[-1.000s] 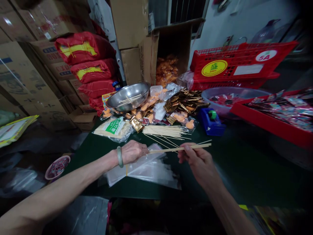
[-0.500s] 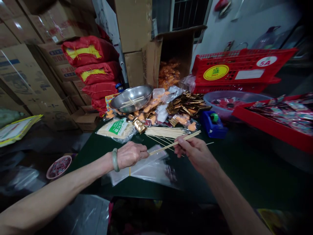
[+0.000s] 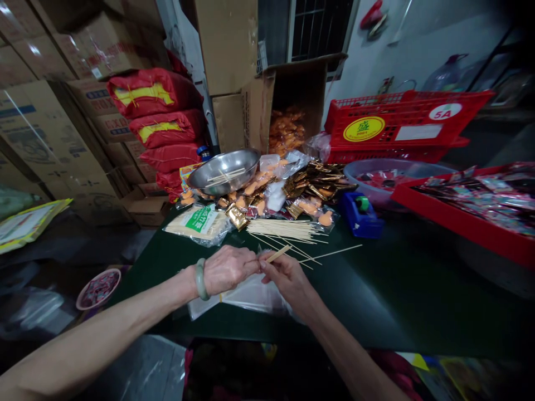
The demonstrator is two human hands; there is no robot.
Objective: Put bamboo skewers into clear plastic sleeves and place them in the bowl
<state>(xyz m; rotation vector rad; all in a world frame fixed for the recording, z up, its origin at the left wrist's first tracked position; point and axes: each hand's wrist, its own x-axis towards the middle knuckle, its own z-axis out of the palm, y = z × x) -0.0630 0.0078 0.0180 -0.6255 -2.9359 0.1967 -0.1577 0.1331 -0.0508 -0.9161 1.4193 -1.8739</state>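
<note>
Green table (image 3: 376,289) amid cardboard boxes (image 3: 228,44)

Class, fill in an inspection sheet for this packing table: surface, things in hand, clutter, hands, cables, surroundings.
Surface: dark green table.
Things in hand: bamboo skewers going into clear bags.
Clutter: loose skewers, steel bowl, gold packets, blue tape dispenser.
Hands: left hand grips the bag mouth; right hand pinches the skewers.
Cables: nothing seen.
Surroundings: red crates, cardboard boxes, red sacks.
</note>
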